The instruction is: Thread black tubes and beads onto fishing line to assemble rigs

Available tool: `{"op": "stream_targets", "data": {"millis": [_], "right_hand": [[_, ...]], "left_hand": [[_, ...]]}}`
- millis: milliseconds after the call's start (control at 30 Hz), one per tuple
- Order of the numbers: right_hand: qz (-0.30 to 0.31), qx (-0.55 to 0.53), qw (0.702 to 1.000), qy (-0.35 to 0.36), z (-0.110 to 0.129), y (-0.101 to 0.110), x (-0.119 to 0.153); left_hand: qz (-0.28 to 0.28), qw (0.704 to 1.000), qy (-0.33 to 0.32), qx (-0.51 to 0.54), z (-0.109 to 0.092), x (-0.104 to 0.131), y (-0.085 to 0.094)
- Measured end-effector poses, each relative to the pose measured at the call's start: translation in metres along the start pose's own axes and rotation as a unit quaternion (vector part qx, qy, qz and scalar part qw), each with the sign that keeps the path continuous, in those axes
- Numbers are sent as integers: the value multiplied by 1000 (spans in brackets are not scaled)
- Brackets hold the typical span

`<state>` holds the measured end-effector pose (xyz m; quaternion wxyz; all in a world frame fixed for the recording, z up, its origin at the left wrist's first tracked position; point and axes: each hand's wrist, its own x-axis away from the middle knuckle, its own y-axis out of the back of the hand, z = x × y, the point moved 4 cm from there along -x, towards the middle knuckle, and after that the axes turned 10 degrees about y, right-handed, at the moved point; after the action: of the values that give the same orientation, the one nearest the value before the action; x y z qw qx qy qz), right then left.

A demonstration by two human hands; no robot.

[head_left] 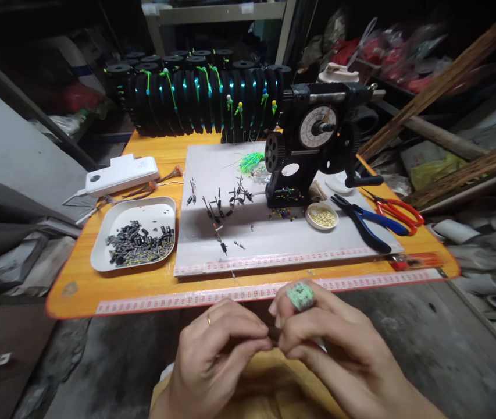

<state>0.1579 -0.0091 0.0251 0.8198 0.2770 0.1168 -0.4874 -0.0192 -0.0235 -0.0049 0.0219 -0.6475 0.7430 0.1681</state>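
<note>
Both hands meet in front of the table's near edge, fingertips close together. My left hand (224, 355), with a gold ring, is closed in a pinch. My right hand (330, 343), with a green wrap round one finger, is pinched too. Between their fingertips shows a small dark piece (274, 333), too small to name. Beyond them a white board (269, 244) carries several small black parts with thin stems (219, 209). To the left, a white tray (99, 256) holds many small dark pieces.
A black winding machine (291, 174) with a dial and a row of black spools (204, 99) stand at the back. Blue-handled pliers (370, 227), red-handled scissors (398, 212), a dish of golden bits (321, 216) and a white power bank (121, 176) lie about. A measuring tape (160, 301) lines the front edge.
</note>
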Motion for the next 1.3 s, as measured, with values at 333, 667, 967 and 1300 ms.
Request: {"op": "stream_targets", "data": {"millis": [333, 667, 967, 1300], "right_hand": [[-32, -178, 983, -39, -15, -11, 4], [-133, -263, 918, -265, -31, -26, 5], [-157, -296, 910, -243, -34, -31, 4], [-168, -315, 893, -275, -38, -30, -2]], "left_hand": [[-104, 978, -62, -167, 4, 2, 14], [-112, 959, 185, 185, 15, -4, -5], [-228, 846, 345, 337, 14, 0, -15], [-141, 954, 179, 196, 16, 3, -4]]}}
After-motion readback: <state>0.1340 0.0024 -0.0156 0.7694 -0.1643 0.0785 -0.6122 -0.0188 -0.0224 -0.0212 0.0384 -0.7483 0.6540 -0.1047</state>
